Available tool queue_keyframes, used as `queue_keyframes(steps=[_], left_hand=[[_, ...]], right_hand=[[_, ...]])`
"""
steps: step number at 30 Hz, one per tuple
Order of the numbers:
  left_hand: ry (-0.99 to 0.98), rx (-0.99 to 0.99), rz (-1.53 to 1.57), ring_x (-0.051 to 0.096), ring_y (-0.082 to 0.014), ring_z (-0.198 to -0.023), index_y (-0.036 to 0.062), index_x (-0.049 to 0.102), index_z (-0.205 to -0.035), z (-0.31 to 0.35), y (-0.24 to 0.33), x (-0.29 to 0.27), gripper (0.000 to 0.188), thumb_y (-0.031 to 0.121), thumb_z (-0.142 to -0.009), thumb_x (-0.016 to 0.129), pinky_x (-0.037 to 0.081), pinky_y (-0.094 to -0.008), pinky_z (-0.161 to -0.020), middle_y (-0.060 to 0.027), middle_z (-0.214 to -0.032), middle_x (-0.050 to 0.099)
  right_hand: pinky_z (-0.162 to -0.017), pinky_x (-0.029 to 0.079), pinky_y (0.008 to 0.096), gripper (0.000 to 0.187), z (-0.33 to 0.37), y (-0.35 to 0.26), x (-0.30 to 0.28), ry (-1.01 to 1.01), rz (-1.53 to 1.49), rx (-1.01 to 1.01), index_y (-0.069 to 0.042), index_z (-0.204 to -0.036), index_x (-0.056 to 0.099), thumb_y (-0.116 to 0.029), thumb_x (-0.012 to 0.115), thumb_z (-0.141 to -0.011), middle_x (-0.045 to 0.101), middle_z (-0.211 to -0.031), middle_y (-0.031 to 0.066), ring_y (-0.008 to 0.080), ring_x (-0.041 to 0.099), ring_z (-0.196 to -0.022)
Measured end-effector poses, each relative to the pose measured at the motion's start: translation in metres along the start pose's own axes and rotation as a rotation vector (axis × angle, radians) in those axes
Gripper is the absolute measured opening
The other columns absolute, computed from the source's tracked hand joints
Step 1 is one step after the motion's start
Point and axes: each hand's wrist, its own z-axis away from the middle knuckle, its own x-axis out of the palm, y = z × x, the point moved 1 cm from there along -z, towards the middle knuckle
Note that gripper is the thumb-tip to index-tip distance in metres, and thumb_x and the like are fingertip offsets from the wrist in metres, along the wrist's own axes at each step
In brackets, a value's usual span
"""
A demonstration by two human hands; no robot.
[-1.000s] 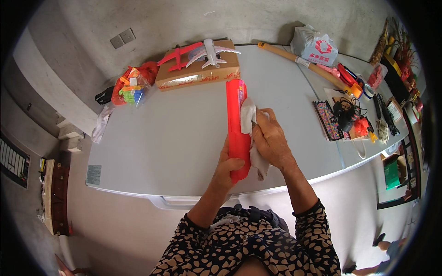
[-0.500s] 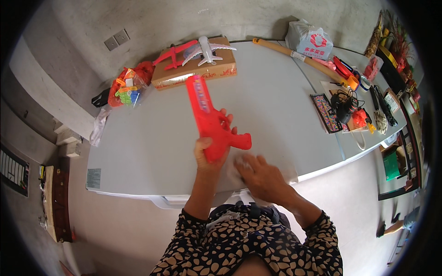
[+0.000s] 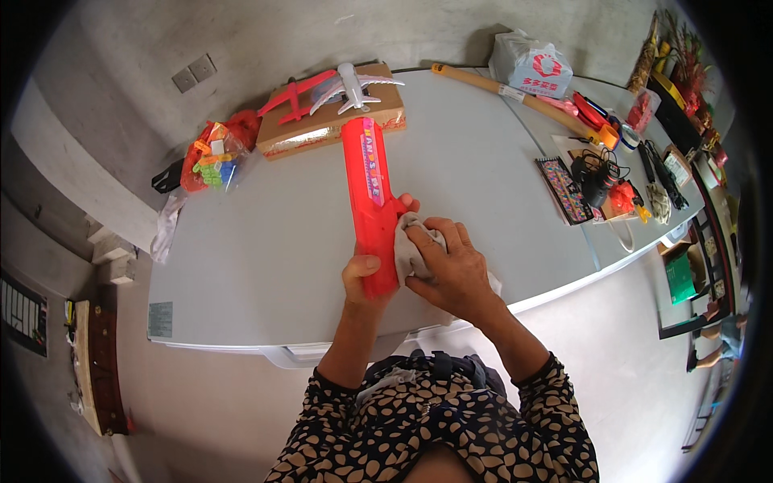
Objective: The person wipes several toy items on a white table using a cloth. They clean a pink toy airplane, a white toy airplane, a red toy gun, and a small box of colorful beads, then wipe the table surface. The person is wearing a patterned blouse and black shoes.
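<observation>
A red plastic toy gun (image 3: 366, 209) is held over the near part of the table, its barrel pointing away from me. My left hand (image 3: 360, 278) is wrapped round its rear end, thumb on top and some fingertips showing on the far right side. A crumpled whitish cloth (image 3: 411, 249) is gripped in my right hand (image 3: 452, 266), which presses it against the gun's right side. The cloth and hand cover the gun's handle. Beyond the barrel, a red toy plane (image 3: 296, 98) and a white toy plane (image 3: 352, 87) rest on a cardboard box (image 3: 330, 133).
Bagged colourful toy pieces (image 3: 217, 165) lie at the left by the wall. A long cardboard tube (image 3: 531, 101) and a grey plastic bag (image 3: 527, 64) are at the back right. A patterned notebook (image 3: 565, 191), cables and tape rolls crowd the right side of the grey table (image 3: 250, 266).
The cloth in my right hand has come up against the toy gun's right side. The gun has turned more upright in view, and its handle is now covered.
</observation>
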Motion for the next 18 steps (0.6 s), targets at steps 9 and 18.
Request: queue_keyframes(steps=[9,18], left_hand=[[0.045,-0.016,-0.020,0.026,-0.0314,-0.140,0.0018,0.023,-0.145,0.004,-0.003,0.001,0.095,0.026,-0.062,0.061,0.027,-0.0450,-0.114,-0.0183,-0.147,0.032],[0.060,-0.021,-0.004,0.041,-0.0284,-0.130,-0.0008,0.027,-0.143,0.013,-0.007,0.021,0.095,0.024,-0.059,0.064,0.042,-0.0377,-0.102,-0.0216,-0.144,0.036]], right_hand=[[-0.069,0.054,0.0379,0.055,0.001,0.014,0.008,0.013,-0.067,-0.069,-0.011,-0.109,0.059,-0.011,0.080,-0.058,0.052,-0.109,0.0077,0.0294,0.056,-0.096],[-0.080,0.051,0.0377,0.047,-0.015,0.046,-0.025,-0.045,-0.621,0.194,-0.003,-0.119,0.056,-0.004,0.063,-0.073,0.052,-0.110,0.0160,0.0325,0.061,-0.093]])
